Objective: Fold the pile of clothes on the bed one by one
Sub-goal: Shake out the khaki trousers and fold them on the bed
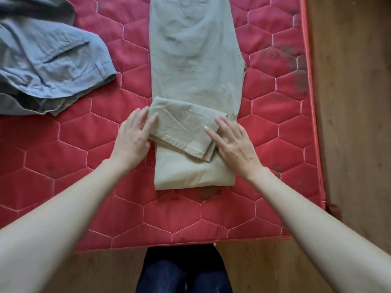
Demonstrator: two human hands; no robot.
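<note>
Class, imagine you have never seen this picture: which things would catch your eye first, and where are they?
The bright red quilted mattress fills most of the view. Down its middle lie long khaki trousers, their near end folded over, with the left hand and right hand resting on that fold's two sides. A rumpled grey-blue garment lies at the far left.
</note>
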